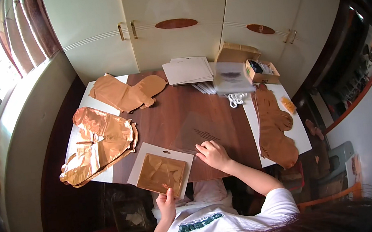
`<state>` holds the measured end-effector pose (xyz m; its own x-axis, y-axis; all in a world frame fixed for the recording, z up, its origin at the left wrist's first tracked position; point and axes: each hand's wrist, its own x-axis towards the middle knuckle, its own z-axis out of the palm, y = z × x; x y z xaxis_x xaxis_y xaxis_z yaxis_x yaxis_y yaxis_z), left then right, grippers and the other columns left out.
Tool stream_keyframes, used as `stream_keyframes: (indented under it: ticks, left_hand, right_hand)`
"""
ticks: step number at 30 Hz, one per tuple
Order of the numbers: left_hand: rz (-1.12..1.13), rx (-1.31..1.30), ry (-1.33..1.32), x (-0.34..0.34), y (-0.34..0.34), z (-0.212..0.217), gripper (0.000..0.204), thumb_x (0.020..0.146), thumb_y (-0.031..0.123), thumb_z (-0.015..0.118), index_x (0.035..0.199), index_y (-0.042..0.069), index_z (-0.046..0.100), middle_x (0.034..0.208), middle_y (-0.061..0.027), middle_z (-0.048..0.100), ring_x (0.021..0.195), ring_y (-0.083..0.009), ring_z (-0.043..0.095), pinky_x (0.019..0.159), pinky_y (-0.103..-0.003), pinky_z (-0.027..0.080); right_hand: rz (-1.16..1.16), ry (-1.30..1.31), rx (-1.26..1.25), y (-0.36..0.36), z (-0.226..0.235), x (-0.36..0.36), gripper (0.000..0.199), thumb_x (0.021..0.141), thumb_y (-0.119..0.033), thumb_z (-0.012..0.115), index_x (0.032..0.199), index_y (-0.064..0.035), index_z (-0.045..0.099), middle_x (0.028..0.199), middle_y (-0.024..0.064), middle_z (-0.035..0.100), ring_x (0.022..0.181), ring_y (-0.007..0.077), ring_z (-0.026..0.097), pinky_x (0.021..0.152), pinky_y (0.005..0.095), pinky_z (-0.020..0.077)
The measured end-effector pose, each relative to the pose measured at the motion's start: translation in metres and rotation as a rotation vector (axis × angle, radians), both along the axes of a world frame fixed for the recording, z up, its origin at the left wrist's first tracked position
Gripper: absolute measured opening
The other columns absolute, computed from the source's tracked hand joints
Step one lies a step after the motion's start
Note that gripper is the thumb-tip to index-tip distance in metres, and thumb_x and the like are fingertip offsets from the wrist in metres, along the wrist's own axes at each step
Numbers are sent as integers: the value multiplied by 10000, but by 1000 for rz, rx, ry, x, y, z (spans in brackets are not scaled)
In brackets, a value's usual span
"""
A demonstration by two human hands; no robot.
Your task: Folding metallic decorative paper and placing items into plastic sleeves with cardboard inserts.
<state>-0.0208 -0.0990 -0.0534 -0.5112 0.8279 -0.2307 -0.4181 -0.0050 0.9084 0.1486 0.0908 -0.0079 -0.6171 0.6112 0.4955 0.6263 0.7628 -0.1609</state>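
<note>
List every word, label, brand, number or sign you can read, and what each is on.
White shirt: dark green lettering; I won't copy it out.
Clear bag by the right hand: dark lines of print, too small to read.
Clear packet at the back: dark print, too blurred to read.
Right oval plaque: pale mark, too small to make out.

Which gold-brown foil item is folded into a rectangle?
The folded foil, held with a white card in the left hand. The upper-left foil, lower-left foil and right foil lie spread out.
</note>
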Motion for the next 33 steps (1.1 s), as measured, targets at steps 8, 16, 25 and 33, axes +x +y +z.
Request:
stream_keyframes:
  ticks: [8, 16, 25, 33]
  left_hand:
    - [-64, -24, 29, -1, -1, 2, 200, 913, 205, 568, 866, 14, 603, 746, -20, 623, 643, -75, 571, 557, -239, 495]
    - [-195, -73, -221, 20, -8, -7, 136, 901, 184, 584, 874, 51, 591, 748, -15, 608, 601, -87, 552, 539, -251, 475]
    - [-252, -126, -446, 13, -11, 5, 103, 908, 168, 564, 910, 68, 589, 747, -1, 579, 616, -103, 556, 571, -268, 491]
    - [-315, -128, -451, 13, -9, 4, 124, 916, 173, 551, 960, 63, 587, 781, -8, 594, 685, -116, 588, 609, -276, 510]
  right_hand:
    - [70, 152, -150, 10, -6, -4, 58, 767, -144, 631, 759, -96, 599, 730, 67, 589, 700, 254, 600, 623, 356, 508]
    - [47, 184, -206, 0, -5, -23, 59, 756, -113, 627, 725, -88, 583, 725, 74, 575, 696, 263, 603, 601, 366, 504]
    - [59, 104, -59, -12, 2, -32, 87, 717, -110, 659, 706, -110, 572, 704, 46, 561, 667, 222, 599, 580, 337, 506]
    - [74, -3, 40, -25, 14, -36, 100, 732, -131, 616, 697, -120, 523, 706, 16, 520, 692, 170, 583, 558, 301, 507]
